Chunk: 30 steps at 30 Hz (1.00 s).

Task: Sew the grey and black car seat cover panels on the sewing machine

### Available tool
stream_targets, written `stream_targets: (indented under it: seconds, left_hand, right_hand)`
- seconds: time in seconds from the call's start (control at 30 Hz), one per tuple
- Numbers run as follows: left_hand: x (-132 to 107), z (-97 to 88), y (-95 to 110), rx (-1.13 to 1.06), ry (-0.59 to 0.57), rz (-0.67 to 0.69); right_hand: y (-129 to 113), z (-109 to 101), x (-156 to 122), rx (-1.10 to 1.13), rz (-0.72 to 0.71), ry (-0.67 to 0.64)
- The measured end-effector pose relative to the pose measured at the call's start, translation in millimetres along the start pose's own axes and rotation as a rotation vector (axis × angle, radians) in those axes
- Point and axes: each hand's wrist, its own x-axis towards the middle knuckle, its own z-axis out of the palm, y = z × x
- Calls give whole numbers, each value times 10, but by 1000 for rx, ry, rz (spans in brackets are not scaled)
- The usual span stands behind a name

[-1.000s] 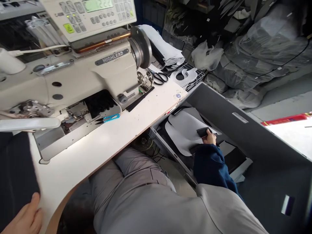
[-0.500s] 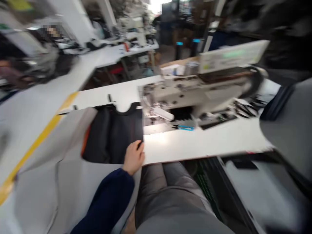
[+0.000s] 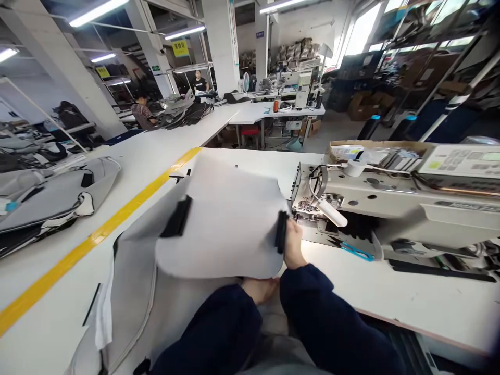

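Observation:
A light grey fabric panel [image 3: 222,224] with black strips on both sides is raised over the white table. My right hand [image 3: 294,242] is closed on its right edge, beside the black strip [image 3: 282,232]. My left hand [image 3: 261,289] is at the panel's lower edge, crossing under it, and its fingers are mostly hidden. More grey fabric [image 3: 135,276] with piped seams hangs down to the left and joins or lies under the panel; which one I cannot tell. The sewing machine [image 3: 351,192] stands just right of the panel.
Blue-handled thread snips [image 3: 357,252] lie by the needle area. Yellow tape [image 3: 128,211] marks the table joint. Grey sewn pieces [image 3: 58,192] are piled on the left. Behind the machine is a cardboard box [image 3: 336,151] of supplies. Two people sit far back.
The panel has been lifted and now shows its grey face instead of the dark one. My right hand has come into view on its edge. The view has swung upward and left.

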Motion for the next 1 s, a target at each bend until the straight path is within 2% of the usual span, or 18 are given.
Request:
stream_targets:
  seconds: [0.07,0.1,0.17,0.2,0.23,0.27,0.33,0.37,0.43,0.5,0.57,0.6,0.63,0.7,0.8,0.9,1.0]
  left_hand:
    - [-251,-115,54,61,-127,218]
    - [-354,-240,67,67,-200,371]
    - [-432,-592,25,5,-336,749]
    - [-385,-784,-43,-72,-387,894]
    - [-279,-955,-143,-138,-330,886]
    - [-125,-1085,-274,-157,-206,787]
    - [258,-1171,-590,-25,156,391]
    - [446,-1128,-753,90,210,237]
    - [741,-930,-1036,236,167,91]
    - [892,-702,-1217,300,136,48]
    - [930,-549,-1290,328,140,45]
    - [929,-513,-1295,339,141,47]
    - [926,-502,-1288,348,140,49]
    - [926,-528,-1254,362,136,43]
    - [903,-605,-1207,378,98,29]
    - [740,-666,-1178,394,8,39]
    - [473,-752,-1124,411,-79,100]
  right_hand:
    - [207,50,-133,56,67,-34]
    - [285,51,-177,82,98,-54]
    - [381,23,-207,125,149,-97]
    - [404,4,-199,140,173,-117]
    - [413,-15,-184,151,197,-133]
    - [410,-32,-169,159,221,-149]
    - [375,-73,-168,171,268,-189]
    - [343,-107,-190,178,296,-211]
    - [257,-216,-282,170,331,-332]
    - [172,-368,-419,53,245,-596]
    - [134,-497,-562,-229,-43,-921]
    - [145,-529,-624,-412,-236,-1049]
    - [178,-534,-674,-598,-424,-1122]
    - [298,-470,-730,-930,-712,-1146]
    - [503,-321,-750,-1202,-904,-1078]
    - [610,-296,-839,-1205,-1022,-1079]
    - [635,-400,-1064,-1088,-1084,-1086]
